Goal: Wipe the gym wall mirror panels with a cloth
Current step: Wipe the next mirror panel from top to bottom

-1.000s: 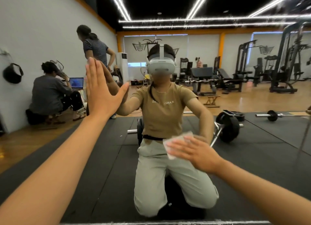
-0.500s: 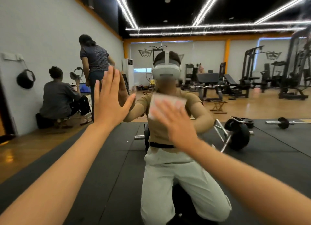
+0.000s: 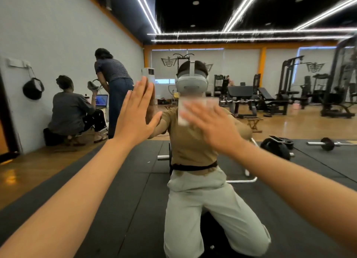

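Left hand [image 3: 135, 120] flat, fingers straight, against the mirror [image 3: 58, 35]; beside it, right hand [image 3: 216, 128] presses a blurred, apparently white cloth [image 3: 183, 111] with straight fingers.

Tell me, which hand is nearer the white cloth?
Right. The right hand presses the cloth flat on the mirror; the left hand rests on the glass beside it, apart.

No words or numbers can be read — only dark winged emblems [image 3: 315, 66] on the reflected far wall [image 3: 241, 64].
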### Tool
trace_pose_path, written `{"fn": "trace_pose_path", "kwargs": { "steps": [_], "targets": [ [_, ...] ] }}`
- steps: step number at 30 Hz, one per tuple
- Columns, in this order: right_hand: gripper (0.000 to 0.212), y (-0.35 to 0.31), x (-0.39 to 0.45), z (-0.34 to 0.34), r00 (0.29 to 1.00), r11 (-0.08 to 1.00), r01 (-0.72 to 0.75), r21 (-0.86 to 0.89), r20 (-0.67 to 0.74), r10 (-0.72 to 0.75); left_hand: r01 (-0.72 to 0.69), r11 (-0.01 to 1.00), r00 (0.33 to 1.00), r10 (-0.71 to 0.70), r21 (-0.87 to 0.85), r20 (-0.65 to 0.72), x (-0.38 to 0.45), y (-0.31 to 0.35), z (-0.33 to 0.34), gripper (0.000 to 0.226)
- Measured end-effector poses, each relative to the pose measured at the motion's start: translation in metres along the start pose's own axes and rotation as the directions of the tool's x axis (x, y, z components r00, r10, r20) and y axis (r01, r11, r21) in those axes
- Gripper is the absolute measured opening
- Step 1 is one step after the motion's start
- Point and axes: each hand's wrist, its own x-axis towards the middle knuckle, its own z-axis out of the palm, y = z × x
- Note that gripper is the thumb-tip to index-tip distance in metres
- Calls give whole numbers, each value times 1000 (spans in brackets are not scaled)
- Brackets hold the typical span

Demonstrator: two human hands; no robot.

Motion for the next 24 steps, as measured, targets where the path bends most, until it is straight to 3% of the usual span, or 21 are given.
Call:
{"fn": "trace_pose_path", "kwargs": {
  "steps": [4,7,9,12,16,19,21,24],
  "targets": [
    [68,10,67,-9,940,957,-287,30,-183,288,-4,1000,1000,4,4,-5,-1,-1,2,82],
    [67,-12,55,5,927,951,-294,99,-211,309,-17,1000,1000,17,-8,-2,-1,-2,1,81],
    [67,-37,14,23,963,976,-202,83,-161,214,-18,1000,1000,18,-20,2,-1,-2,1,81],
    [70,-80,-79,55,997,999,34,42,62,-37,-14,999,1000,14,-37,-4,-2,0,1,80],
    [78,-99,-191,73,878,937,346,-41,366,-308,21,1000,1000,-22,-21,-14,-2,6,2,83],
    [74,-82,-197,64,843,903,430,-9,363,-398,36,999,999,-36,4,-5,-2,11,0,89],
    [75,-58,-171,54,886,928,371,38,286,-366,49,999,999,-49,22,-6,-2,13,0,91],
    [71,3,-117,23,995,998,31,46,97,-36,70,996,997,-69,51,-26,-2,16,2,95]
  ]
}}
